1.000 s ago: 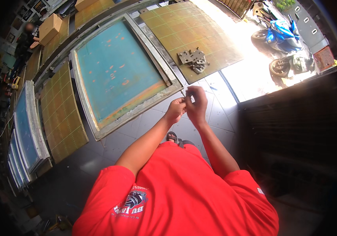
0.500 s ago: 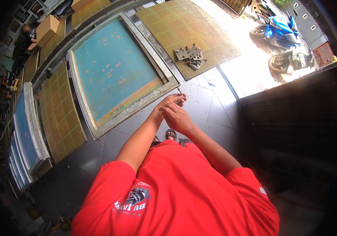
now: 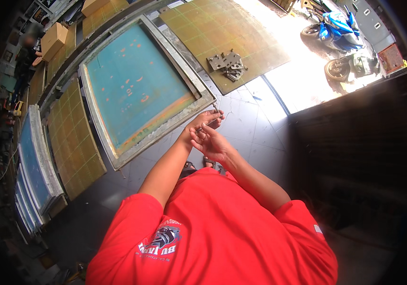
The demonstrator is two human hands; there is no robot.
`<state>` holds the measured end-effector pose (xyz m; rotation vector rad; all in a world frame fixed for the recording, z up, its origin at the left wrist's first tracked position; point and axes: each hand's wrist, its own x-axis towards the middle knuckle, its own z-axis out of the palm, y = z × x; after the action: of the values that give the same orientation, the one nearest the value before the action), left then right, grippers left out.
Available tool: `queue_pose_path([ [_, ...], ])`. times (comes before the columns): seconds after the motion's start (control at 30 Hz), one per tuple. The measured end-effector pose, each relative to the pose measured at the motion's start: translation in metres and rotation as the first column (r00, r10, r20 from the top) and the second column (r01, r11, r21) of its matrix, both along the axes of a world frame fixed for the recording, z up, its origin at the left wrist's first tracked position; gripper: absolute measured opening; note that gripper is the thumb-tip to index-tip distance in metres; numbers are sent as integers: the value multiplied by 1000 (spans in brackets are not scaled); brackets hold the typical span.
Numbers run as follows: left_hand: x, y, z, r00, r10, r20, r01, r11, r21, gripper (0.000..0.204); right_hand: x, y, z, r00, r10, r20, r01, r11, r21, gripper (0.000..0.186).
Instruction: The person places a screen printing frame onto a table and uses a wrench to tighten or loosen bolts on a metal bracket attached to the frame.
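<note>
My left hand [image 3: 205, 122] is closed, its fingertips pinching a thin metal rod [image 3: 217, 109] just below the near right corner of the screen-printing frame [image 3: 162, 128]. Whether the rod touches the frame I cannot tell. Close beneath it, my right hand [image 3: 211, 144] is turned partly palm up with curled fingers. Its thumb and fingertips press together by the left palm, around something too small to make out. The frame holds blue mesh [image 3: 137, 80] with scattered orange marks.
Metal plates and bolts [image 3: 229, 65] lie on a yellow-brown gridded board [image 3: 255, 45] beyond my hands. Another gridded board [image 3: 73, 137] and stacked screen frames [image 3: 37, 166] are at left. A person [image 3: 28, 54] is at far left. Motorbikes [image 3: 339, 35] stand outside at right.
My right hand has rolled from back up to partly palm up, dropping slightly toward me. The left hand stays beside the frame's corner, still pinching the rod.
</note>
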<state>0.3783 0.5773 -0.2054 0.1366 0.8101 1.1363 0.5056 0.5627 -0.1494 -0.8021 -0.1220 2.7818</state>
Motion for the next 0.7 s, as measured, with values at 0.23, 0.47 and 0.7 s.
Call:
queue_pose_path([
  [0.23,-31,-22,-18,948,-279,-153,264,958,-110,32,-20,-6,-28,998,53,33,-59,971,231,11],
  [0.47,-22,-110,50,355,-268,-896,224,954,-197,38,-4,9,-141,888,-107,447,-284,637,716,21],
  [0.7,-55,-89,64,-687,213,-695,227,971,73,58,50,129,-107,731,-440,521,-682,-444,581,20],
])
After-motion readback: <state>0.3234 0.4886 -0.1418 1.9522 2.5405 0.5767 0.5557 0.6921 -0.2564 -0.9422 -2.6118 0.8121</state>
